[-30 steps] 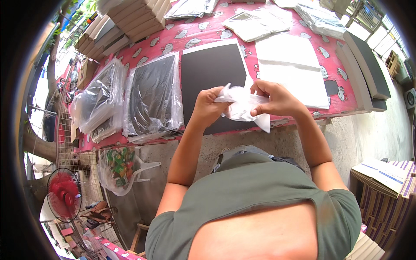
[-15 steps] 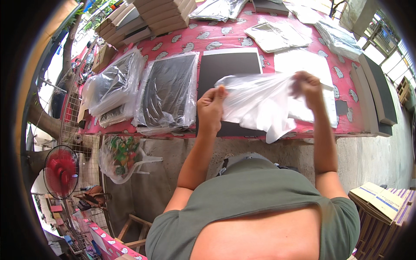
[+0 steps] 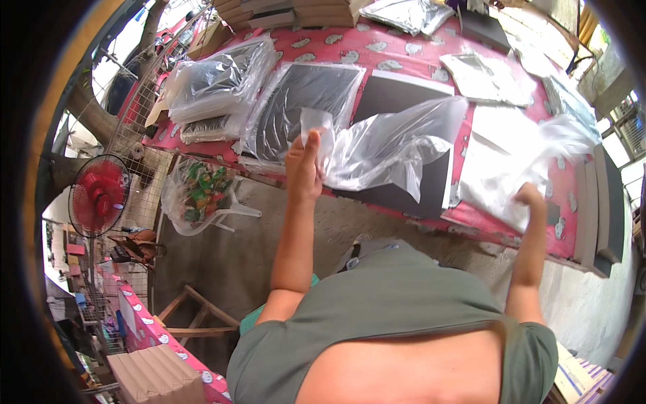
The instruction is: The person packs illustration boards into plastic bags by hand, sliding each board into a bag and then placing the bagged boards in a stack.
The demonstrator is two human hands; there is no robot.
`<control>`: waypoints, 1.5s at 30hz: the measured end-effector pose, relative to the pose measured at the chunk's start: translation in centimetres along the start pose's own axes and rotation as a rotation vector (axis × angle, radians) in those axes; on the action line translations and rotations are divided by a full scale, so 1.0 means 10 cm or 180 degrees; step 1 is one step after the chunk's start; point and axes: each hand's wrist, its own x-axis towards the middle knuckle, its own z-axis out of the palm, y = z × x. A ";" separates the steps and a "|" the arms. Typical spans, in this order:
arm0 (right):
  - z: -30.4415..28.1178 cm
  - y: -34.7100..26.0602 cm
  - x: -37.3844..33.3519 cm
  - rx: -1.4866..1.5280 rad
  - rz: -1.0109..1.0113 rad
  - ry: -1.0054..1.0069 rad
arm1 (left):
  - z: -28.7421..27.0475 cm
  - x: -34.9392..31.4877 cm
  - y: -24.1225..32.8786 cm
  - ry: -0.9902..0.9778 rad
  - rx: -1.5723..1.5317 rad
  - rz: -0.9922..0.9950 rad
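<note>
Pinched in my left hand (image 3: 306, 165) is a clear plastic bag (image 3: 397, 145), which spreads rightward above a flat dark board (image 3: 431, 192) with a pale edge. My right hand (image 3: 532, 196), fingers curled and partly hidden, is low over a white sheet (image 3: 494, 145). A second piece of clear plastic (image 3: 568, 138), blurred by motion, trails up and right from that hand. Left of the dark board lies a black board wrapped in clear plastic (image 3: 303, 97). Farther left, several plastic-wrapped dark boards (image 3: 222, 74) form a pile.
A pink patterned cloth (image 3: 323, 44) covers the table. Grey-black boxes (image 3: 599, 215) stand at its right end, with white packets (image 3: 484, 79) toward the back. On the left are a red fan (image 3: 101, 195), a plastic-covered chair (image 3: 202, 198) and a wooden frame (image 3: 198, 313).
My hands have moved apart, the right one out over the white sheet with clear plastic trailing from it. The left still holds the bag. The whole view has turned.
</note>
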 end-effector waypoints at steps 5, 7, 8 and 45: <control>-0.78 -1.12 -0.57 0.1155 -0.1983 0.0944 | -0.13 -0.16 0.23 -0.1218 -0.0289 -0.0332; -1.02 -1.74 -0.79 0.2234 -0.3418 0.0759 | -0.01 -0.26 0.31 -0.1557 -0.0325 -0.0572; -1.02 -2.07 -0.89 0.2616 -0.4162 0.0508 | 0.12 -0.35 0.37 -0.1643 -0.0229 -0.0349; -0.60 -1.97 -1.10 0.6088 -0.3509 -0.3754 | -0.42 -0.06 0.56 -0.3490 -0.0128 -0.0879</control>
